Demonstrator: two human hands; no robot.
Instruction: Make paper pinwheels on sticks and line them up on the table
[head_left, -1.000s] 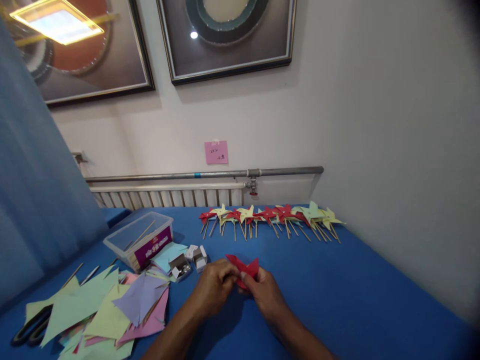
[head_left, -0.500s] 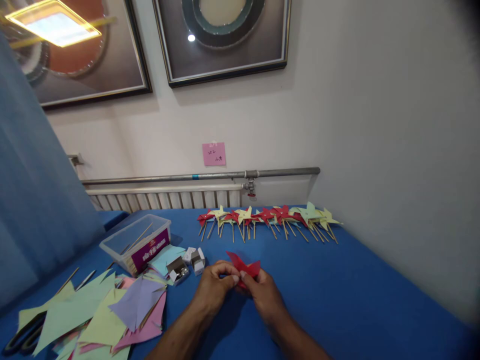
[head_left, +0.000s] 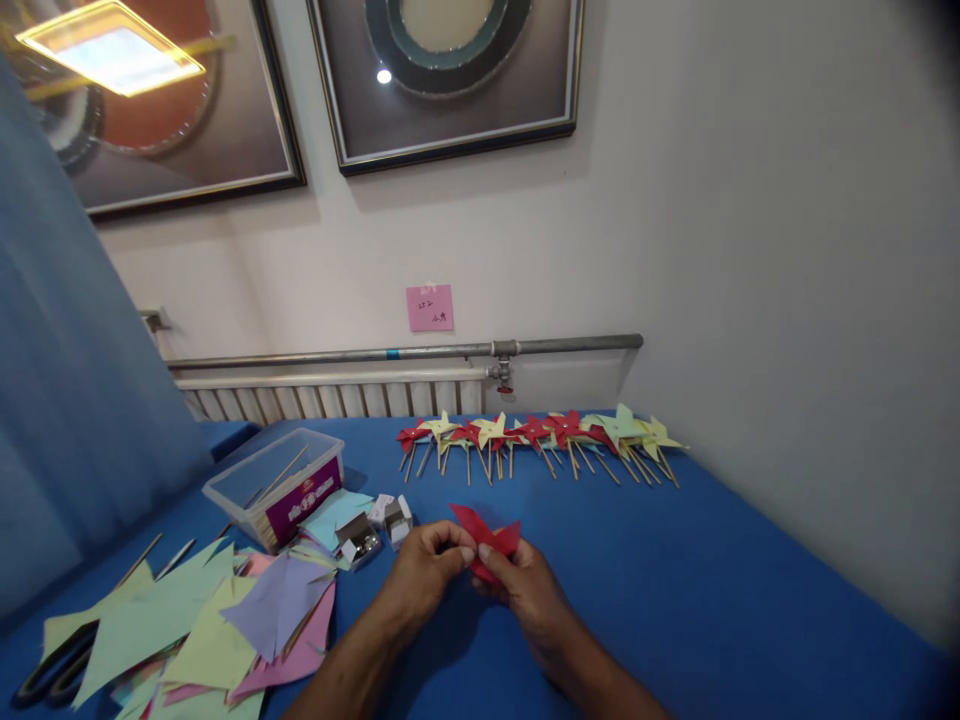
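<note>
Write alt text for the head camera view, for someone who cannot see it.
Two bare hands, left hand and right hand, pinch a folded red paper pinwheel head above a blue table. A row of finished red and yellow paper pinwheels on wooden sticks lies by the wall; loose pastel paper sheets lie at left.

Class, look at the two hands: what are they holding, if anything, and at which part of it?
Both the left hand and right hand pinch a folded red paper piece at its lower middle; its points stick up free.
</note>
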